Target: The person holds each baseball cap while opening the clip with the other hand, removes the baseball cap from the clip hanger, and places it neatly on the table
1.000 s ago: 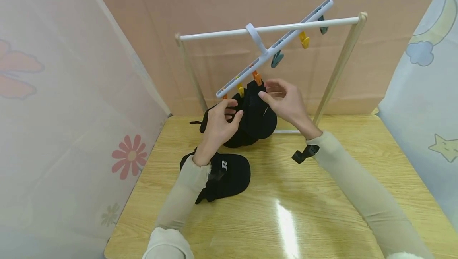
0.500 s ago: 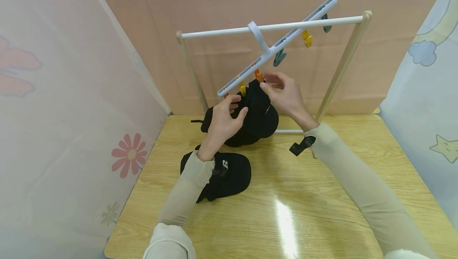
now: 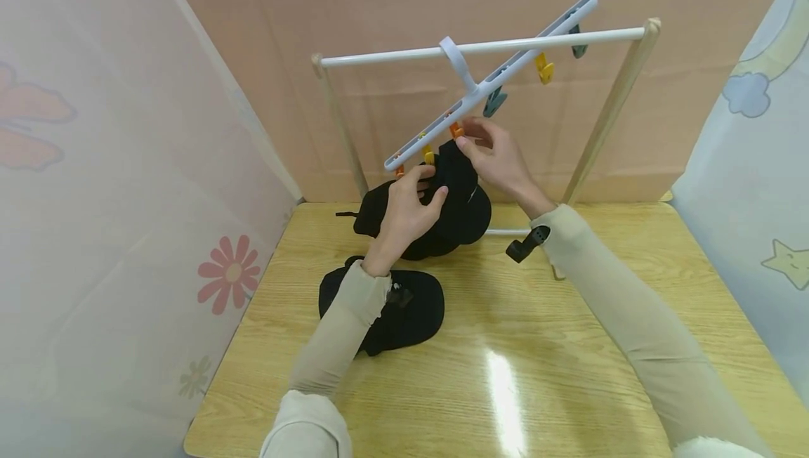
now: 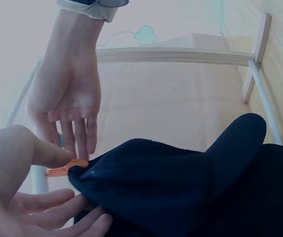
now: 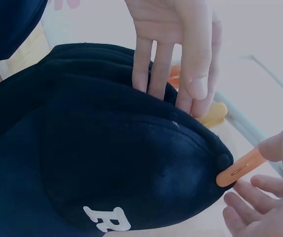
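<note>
A black cap [image 3: 464,201] hangs under a tilted pale blue clip hanger [image 3: 505,73] on the white rack bar [image 3: 379,57]. An orange clip [image 3: 456,131] bites the cap's crown [image 5: 131,158], which bears a white letter. My left hand [image 3: 430,187] holds the cap's left side, thumb in front and fingers behind [image 5: 181,54]. My right hand [image 3: 468,140] pinches the orange clip [image 5: 240,169] between thumb and fingers. In the left wrist view the cap [image 4: 181,187] fills the lower frame and the right hand's fingers [image 4: 77,133] reach down to the clip [image 4: 62,171].
A second black cap [image 3: 413,310] lies on the wooden table [image 3: 569,345] under my left forearm. Yellow [image 3: 542,68] and teal [image 3: 494,101] clips hang free further up the hanger. Wooden posts [image 3: 607,121] carry the bar. Printed fabric panels close both sides.
My right hand has risen from the cap's side to the orange clip. My left hand has shifted up and right on the cap. The hanger tilted slightly.
</note>
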Demonstrator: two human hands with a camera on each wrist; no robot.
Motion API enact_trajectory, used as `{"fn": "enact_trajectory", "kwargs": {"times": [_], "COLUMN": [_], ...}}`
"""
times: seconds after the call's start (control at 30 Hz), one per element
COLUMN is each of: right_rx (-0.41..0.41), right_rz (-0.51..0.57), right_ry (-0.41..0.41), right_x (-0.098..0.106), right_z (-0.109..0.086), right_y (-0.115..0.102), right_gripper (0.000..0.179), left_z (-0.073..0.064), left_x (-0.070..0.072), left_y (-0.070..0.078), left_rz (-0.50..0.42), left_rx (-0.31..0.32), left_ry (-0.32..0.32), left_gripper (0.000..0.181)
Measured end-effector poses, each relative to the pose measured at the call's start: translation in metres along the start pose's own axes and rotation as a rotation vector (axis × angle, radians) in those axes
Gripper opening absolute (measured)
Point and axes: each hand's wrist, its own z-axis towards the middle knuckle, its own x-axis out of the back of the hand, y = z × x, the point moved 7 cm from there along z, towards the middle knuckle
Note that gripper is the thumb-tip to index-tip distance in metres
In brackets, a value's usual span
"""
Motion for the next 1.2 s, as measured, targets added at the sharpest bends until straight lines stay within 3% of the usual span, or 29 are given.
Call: {"fn": "enact_trajectory", "kwargs": {"times": [0.4, 0.93, 1.2], "right_rx": [0.048, 0.121, 0.154], "right_rz": [0.148, 0.125, 0.137], "right_ry": [-0.167, -0.16, -0.178], "right_x": [-0.01, -0.008, -0.006], "right_z": [0.015, 0.02, 0.019], "right_y": [0.003, 0.003, 0.004], "right_gripper": [0.046, 0.041, 0.039], "left_z": [0.009, 0.02, 0.026], "left_x": [-0.014, -0.021, -0.024], "left_y": [-0.007, -0.011, -0.013], "left_rz": [0.019, 0.034, 0.002], "left_rx": [0.048, 0.089, 0.04], "left_ry": [0.017, 0.065, 0.097], "left_gripper": [0.048, 0.046, 0.039]}}
